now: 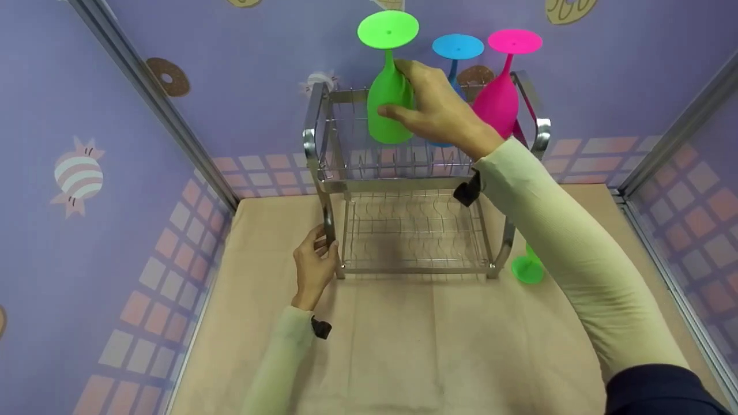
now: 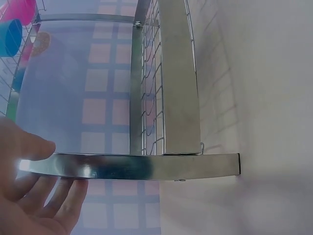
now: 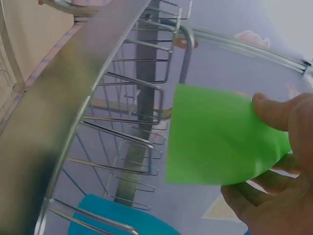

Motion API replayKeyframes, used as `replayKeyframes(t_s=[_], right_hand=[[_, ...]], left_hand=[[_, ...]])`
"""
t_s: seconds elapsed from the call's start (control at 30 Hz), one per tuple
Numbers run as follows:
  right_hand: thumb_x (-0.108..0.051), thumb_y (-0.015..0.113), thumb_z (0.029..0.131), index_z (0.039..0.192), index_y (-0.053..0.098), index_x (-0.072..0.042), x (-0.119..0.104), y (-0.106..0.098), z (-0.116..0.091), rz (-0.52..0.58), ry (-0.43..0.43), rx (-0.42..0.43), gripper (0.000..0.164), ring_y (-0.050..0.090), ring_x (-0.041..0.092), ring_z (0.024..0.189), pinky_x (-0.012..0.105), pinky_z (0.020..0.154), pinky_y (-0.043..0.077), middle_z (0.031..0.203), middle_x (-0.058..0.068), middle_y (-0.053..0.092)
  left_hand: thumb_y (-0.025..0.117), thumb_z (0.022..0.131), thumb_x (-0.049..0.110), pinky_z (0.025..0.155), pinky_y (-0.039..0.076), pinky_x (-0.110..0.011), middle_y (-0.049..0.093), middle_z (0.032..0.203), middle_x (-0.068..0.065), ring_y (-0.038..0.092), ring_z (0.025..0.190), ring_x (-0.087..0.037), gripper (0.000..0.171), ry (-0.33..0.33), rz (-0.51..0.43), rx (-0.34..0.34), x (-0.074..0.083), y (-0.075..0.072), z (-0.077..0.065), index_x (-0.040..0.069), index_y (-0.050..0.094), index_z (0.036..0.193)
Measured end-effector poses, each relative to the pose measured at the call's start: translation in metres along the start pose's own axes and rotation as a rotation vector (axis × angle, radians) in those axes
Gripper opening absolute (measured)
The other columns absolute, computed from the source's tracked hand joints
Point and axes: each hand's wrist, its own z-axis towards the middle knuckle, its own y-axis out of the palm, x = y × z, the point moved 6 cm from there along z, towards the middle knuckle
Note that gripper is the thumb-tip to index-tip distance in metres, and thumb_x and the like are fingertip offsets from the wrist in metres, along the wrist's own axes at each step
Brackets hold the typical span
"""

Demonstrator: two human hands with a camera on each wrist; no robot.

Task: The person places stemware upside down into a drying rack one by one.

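Observation:
My right hand (image 1: 441, 104) grips a green goblet (image 1: 390, 109) by its bowl. The goblet is upside down, its round foot uppermost, over the left part of the upper tier of a two-tier metal dish rack (image 1: 403, 184). In the right wrist view the goblet's rim (image 3: 171, 137) hangs beside the wire prongs. Blue (image 1: 458, 46) and pink (image 1: 499, 106) goblets stand inverted on the same tier, to the right and partly hidden by my right hand. My left hand (image 1: 314, 262) holds the rack's front left leg (image 2: 107, 166), thumb on one side and fingers on the other.
Another green goblet (image 1: 527, 268) is on the beige cloth (image 1: 392, 346) right of the rack, partly covered by my right sleeve. The lower wire tier (image 1: 415, 230) sits just above the cloth. Patterned purple walls (image 1: 259, 86) enclose the back and sides.

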Motion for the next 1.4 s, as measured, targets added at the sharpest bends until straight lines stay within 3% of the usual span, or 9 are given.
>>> replayKeyframes(t_s=[0.2, 0.6, 0.97, 1.4], right_hand=[[-0.026, 0.07, 0.105, 0.156, 0.042, -0.001, 0.014, 0.013, 0.013, 0.01, 0.129, 0.015, 0.064, 0.059, 0.024, 0.134, 0.034, 0.113, 0.055, 0.146, 0.015, 0.057], [-0.019, 0.067, 0.106, 0.16, 0.036, 0.0, 0.043, 0.033, 0.022, 0.026, 0.242, 0.003, 0.065, 0.055, 0.027, 0.139, 0.041, 0.118, 0.052, 0.15, 0.017, 0.054], [-0.02, 0.064, 0.108, 0.162, 0.031, 0.002, 0.05, 0.043, 0.02, -0.006, 0.236, 0.014, 0.067, 0.052, 0.032, 0.142, 0.046, 0.122, 0.048, 0.152, 0.021, 0.05], [-0.02, 0.064, 0.108, 0.163, 0.029, 0.0, 0.045, 0.039, 0.016, -0.016, 0.219, 0.055, 0.068, 0.046, 0.032, 0.147, 0.046, 0.127, 0.041, 0.156, 0.021, 0.045]], left_hand=[[0.075, 0.095, -0.007, 0.089, 0.067, -0.044, 0.074, 0.122, -0.027, 0.078, 0.1, -0.039, 0.043, -0.013, 0.017, 0.011, -0.001, -0.001, 0.001, -0.009, 0.065, 0.136], [0.076, 0.094, -0.009, 0.089, 0.067, -0.042, 0.075, 0.118, -0.026, 0.079, 0.097, -0.039, 0.041, -0.022, 0.026, 0.002, 0.002, 0.002, 0.003, -0.009, 0.066, 0.133], [0.076, 0.093, -0.01, 0.085, 0.068, -0.043, 0.076, 0.112, -0.027, 0.079, 0.093, -0.04, 0.035, -0.014, 0.036, 0.014, 0.002, 0.003, 0.001, -0.008, 0.069, 0.128], [0.075, 0.093, -0.01, 0.083, 0.068, -0.042, 0.076, 0.111, -0.027, 0.079, 0.092, -0.039, 0.034, -0.003, 0.048, 0.024, 0.003, 0.003, 0.001, -0.009, 0.069, 0.126]])
